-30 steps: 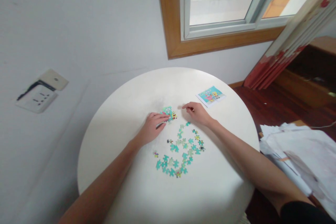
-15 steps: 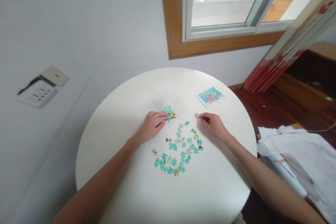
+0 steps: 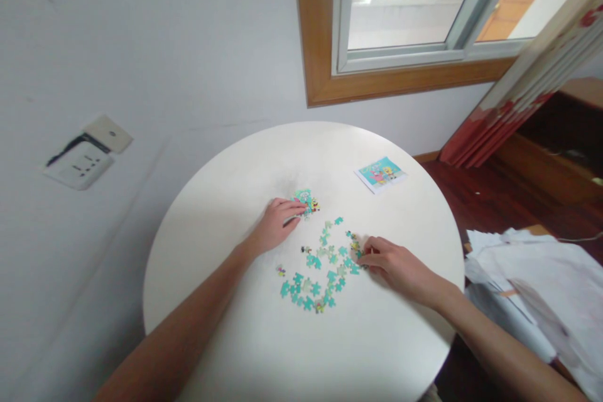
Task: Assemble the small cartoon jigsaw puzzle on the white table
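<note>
On a round white table (image 3: 264,339) lies a scatter of several loose teal jigsaw pieces (image 3: 323,270). A small joined cluster of pieces (image 3: 307,200) lies beyond them. My left hand (image 3: 276,226) rests flat on the table, its fingertips on the near edge of that cluster. My right hand (image 3: 393,264) lies at the right edge of the loose pieces, fingers curled and pinched at a piece there. A small picture card (image 3: 380,173) lies at the far right of the table.
A wall with a socket plate (image 3: 80,163) stands to the left. A wood-framed window (image 3: 400,69) is behind the table. A red-and-cream curtain (image 3: 518,94) hangs at right. Crumpled white sheets (image 3: 532,282) lie on the dark wooden floor beside the table.
My right hand has drawn back from beside the joined cluster, toward me and to the right edge of the loose pieces. My left hand has stayed on the cluster.
</note>
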{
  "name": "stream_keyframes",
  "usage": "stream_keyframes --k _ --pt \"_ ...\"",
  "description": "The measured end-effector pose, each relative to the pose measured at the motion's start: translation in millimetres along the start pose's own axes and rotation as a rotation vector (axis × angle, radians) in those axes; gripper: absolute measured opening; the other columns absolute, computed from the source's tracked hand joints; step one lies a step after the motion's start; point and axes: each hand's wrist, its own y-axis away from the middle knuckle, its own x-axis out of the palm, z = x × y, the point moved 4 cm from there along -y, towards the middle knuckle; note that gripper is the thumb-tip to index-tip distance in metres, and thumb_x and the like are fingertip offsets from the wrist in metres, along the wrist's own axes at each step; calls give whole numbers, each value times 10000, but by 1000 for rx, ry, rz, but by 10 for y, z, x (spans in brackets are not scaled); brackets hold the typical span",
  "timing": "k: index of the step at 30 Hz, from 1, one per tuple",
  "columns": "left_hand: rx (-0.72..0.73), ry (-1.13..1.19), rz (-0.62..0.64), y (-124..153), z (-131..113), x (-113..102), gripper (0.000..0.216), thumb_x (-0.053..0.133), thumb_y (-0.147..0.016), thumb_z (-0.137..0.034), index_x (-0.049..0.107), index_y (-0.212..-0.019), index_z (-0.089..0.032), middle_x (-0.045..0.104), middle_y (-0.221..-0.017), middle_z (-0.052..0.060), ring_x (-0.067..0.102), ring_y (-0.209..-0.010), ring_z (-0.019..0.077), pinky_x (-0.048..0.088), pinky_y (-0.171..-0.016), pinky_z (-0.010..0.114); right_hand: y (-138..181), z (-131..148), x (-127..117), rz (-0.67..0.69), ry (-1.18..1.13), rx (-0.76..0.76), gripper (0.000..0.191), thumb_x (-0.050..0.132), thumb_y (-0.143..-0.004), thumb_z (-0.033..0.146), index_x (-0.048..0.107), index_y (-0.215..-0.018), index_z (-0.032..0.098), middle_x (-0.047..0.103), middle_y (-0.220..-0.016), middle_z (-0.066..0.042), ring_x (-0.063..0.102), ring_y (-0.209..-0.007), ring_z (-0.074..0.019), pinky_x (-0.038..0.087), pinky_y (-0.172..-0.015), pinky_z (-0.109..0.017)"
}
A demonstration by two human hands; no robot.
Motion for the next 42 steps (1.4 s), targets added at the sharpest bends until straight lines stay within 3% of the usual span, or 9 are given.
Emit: stream_keyframes --k 6,11,36,42 --pt "3 -2 0 4 0 6 286 550 -956 -233 693 -1196 -294 685 -1264 7 573 -1152 213 416 -1015 447 0 7 39 47 71 -25 158 513 -912 100 639 -863 181 600 -1008 -83 544 -919 -203 446 -791 -323" --pt "-8 18 -1 9 -8 -4 305 543 -954 -231 685 -1213 -304 682 -1265 13 566 -1163 217 411 -1024 460 -9 87 22 109 85 -27 154 531 -892 81 623 -957 186 621 -1010 -90 546 -939 -216 440 -815 -339" --pt "-8 30 17 -14 -57 -33 290 543 -954 -231 695 -1190 -304 685 -1261 16 575 -1159 212 399 -1027 455 63 33 116 158 -1 161 162 579 -794 76 578 -911 189 623 -1006 -86 575 -877 -199 404 -770 -297" --pt "5 18 12 -12 -70 -38 295 540 -956 -219 695 -1190 -306 687 -1261 2 568 -1166 212 395 -1032 452 11 104 -6 122 -204 138 159 519 -798 49 571 -795 199 620 -785 -7 537 -695 -140 376 -654 -256"
